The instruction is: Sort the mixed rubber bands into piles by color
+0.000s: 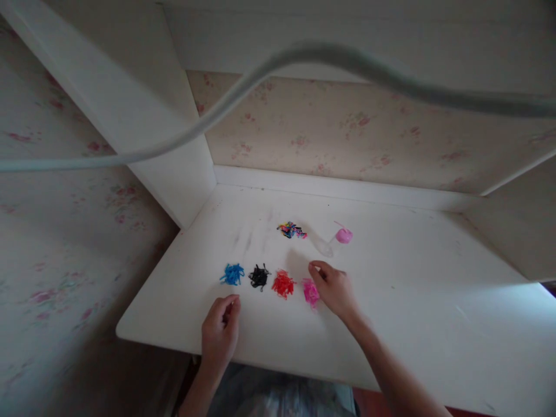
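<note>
Small piles of tiny rubber bands lie in a row on the white desk (412, 301): blue pile (233, 274), black pile (259, 277), red pile (283, 284) and pink pile (310, 291). A mixed-colour pile (292, 230) sits further back beside a clear bottle with a pink cap (334, 240) lying on its side. My right hand (333, 288) rests just right of the pink pile, fingers curled and touching its edge. My left hand (221, 330) rests near the desk's front edge below the blue pile, fingers loosely curled in; nothing shows in it.
White shelf sides rise at the left (143, 116) and right, with flowered wallpaper (347, 133) behind the desk. A pale cable (304, 55) hangs blurred across the top of the view. A crinkled plastic bag (278, 397) shows below the desk's front edge.
</note>
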Tool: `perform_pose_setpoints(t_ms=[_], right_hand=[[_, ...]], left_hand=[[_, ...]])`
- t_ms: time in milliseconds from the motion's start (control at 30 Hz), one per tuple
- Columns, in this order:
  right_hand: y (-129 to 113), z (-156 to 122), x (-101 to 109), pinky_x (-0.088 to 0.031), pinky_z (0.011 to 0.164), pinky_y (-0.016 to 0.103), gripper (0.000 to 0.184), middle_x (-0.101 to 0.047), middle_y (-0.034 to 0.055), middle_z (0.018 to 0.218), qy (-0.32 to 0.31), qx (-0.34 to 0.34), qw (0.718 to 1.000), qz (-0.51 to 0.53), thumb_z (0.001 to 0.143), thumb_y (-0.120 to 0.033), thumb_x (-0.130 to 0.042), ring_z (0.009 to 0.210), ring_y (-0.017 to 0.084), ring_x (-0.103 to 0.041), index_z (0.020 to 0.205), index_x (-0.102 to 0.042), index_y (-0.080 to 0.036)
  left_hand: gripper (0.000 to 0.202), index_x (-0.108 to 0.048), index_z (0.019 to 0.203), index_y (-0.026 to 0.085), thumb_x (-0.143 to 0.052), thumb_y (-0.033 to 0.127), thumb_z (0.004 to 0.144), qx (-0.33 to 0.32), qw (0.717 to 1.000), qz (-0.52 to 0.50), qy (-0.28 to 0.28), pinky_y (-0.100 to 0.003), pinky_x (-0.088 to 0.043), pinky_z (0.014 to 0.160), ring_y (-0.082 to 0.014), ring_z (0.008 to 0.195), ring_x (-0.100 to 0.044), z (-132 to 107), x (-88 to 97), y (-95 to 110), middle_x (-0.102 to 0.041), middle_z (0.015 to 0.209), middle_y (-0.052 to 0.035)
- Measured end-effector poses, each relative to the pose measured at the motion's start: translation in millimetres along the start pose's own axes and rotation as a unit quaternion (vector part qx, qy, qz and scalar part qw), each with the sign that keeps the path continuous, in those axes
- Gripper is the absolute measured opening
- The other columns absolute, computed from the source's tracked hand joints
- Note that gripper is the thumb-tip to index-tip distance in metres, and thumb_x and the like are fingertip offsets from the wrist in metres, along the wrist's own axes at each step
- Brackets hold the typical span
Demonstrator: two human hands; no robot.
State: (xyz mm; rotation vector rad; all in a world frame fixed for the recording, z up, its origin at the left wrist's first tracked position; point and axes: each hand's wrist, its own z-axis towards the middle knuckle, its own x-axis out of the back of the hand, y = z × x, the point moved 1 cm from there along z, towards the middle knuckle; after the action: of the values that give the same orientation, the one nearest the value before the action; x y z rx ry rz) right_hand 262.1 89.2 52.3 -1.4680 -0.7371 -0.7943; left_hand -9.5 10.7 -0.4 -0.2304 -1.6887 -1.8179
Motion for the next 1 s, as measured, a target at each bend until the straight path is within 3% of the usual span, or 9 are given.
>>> perform_pose_setpoints(t_ms=[133,267,433,733,1000], right_hand=[[-18,44,-19,-0.044,0.069,0.027,0.040,-0.071,0.0073,0.088,-0.045,-0.031,0.988,-0.144,0.093,-0.041,-0.035,0.082,0.020,-0.066,0.117,-0.061,-0.022],[-22,74,-36,-0.047,0.076,0.034,0.040,-0.069,0.0183,0.093,-0.042,-0.067,0.980,-0.184,0.092,-0.037,-0.039,0.091,0.027,-0.066,0.115,-0.058,-0.011],[-21,93,-48,-0.049,0.077,0.038,0.036,-0.067,0.0209,0.094,-0.020,-0.113,0.974,-0.197,0.094,-0.030,-0.035,0.093,0.029,-0.066,0.113,-0.056,-0.008],[-17,97,-55,-0.049,0.077,0.038,0.037,-0.066,0.0205,0.096,0.015,-0.141,0.977,-0.159,0.096,-0.027,-0.030,0.094,0.028,-0.065,0.112,-0.058,-0.010],[-9,83,-48,-0.043,0.079,0.030,0.037,-0.069,0.0156,0.092,0.039,-0.114,0.991,-0.062,0.093,-0.031,-0.035,0.091,0.022,-0.065,0.094,-0.068,-0.015]], left_hand=[[0.023,-0.064,0.092,0.020,-0.047,0.035,0.088,-0.027,0.999,0.022,-0.001,-0.023,-0.046,0.059,-0.0127,0.064,-0.056,-4,-1.8,4,-0.061,0.078,-0.0017],[0.022,-0.063,0.092,0.019,-0.046,0.033,0.089,-0.055,0.998,0.042,-0.007,-0.022,-0.046,0.058,-0.0117,0.062,-0.056,-6,-0.8,2,-0.060,0.076,-0.0017],[0.022,-0.063,0.093,0.019,-0.046,0.032,0.090,-0.064,0.997,0.051,-0.017,-0.021,-0.046,0.059,-0.0106,0.062,-0.056,-5,-2.9,-1,-0.060,0.078,-0.0016],[0.022,-0.063,0.093,0.019,-0.046,0.032,0.090,-0.067,0.996,0.056,-0.025,-0.020,-0.047,0.058,-0.0106,0.062,-0.056,-6,-2.6,1,-0.060,0.079,-0.0022],[0.020,-0.063,0.093,0.019,-0.047,0.032,0.090,-0.076,0.995,0.066,-0.023,-0.020,-0.046,0.058,-0.0096,0.061,-0.055,-6,-4.3,-1,-0.060,0.079,-0.0016]])
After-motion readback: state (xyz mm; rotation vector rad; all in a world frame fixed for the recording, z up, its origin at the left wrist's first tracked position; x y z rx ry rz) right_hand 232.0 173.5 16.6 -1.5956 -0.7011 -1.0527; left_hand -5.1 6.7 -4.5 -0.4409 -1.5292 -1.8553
